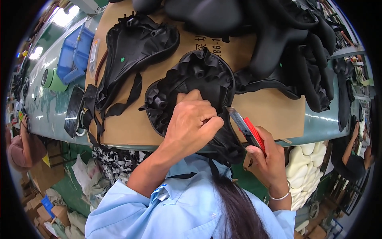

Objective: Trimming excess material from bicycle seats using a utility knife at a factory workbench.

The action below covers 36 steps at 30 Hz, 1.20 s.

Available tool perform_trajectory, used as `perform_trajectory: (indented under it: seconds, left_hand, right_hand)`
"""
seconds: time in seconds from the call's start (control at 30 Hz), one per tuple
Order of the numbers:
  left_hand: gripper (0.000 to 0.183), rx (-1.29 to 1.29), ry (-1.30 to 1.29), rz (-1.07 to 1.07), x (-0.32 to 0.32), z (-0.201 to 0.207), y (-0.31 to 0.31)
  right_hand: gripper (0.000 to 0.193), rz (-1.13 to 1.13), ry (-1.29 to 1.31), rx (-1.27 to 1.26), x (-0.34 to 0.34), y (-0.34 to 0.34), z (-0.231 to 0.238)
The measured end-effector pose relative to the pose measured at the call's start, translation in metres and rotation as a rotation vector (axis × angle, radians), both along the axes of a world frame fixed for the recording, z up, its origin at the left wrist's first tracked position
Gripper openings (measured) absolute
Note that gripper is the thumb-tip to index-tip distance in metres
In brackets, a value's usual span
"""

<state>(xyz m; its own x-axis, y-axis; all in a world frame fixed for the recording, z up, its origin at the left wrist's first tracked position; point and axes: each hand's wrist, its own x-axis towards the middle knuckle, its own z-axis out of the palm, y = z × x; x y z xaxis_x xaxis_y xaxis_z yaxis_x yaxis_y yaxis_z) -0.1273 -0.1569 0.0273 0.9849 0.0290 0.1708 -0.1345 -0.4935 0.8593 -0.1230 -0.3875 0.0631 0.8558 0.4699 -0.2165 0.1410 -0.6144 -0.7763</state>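
1. Upturned bike saddle [201, 88] at twelve o'clock, left hand [193, 121] inside — can't tell if its fingers grip anything.
2. Right hand [268, 159] clutching snap-off cutter [251, 133], four o'clock — slip toward ten could slice saddle or left hand.

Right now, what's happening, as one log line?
left hand: on black saddle cover | right hand: holding red cutter | blade: out

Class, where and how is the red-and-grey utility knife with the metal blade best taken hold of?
Probably by the red handle, from the lower right, as the right grip does: the utility knife slants that way, while its thin metal blade points up-left toward the black saddle-shaped cover.
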Motion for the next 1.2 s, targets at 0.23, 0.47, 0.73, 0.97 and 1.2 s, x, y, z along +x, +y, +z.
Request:
perform_trajectory:
  seconds: [0.23,0.47,0.73,0.97,1.2]
  left_hand:
    - [0.022,-0.035,0.02,-0.016,0.001,-0.001,0.001]
    - [0.021,-0.146,0.102,-0.062,0.003,0.001,0.004]
    - [0.017,-0.792,0.232,0.077,0.007,0.004,0.01]
    - [0.038,-0.436,-0.099,-0.436,-0.004,0.011,0.018]
    - [0.027,0.433,-0.294,-0.405,-0.014,0.021,0.042]
  right_hand:
    - [0.041,0.008,-0.048,0.026,0.004,-0.001,0.002]
    - [0.039,0.147,-0.017,-0.081,0.013,-0.006,0.009]
    - [0.031,-0.131,0.13,-0.2,-0.059,-0.012,0.029]
    - [0.039,-0.544,0.062,0.31,-0.108,-0.014,-0.034]
    - [0.046,-0.391,-0.118,0.3,-0.081,-0.008,-0.027]
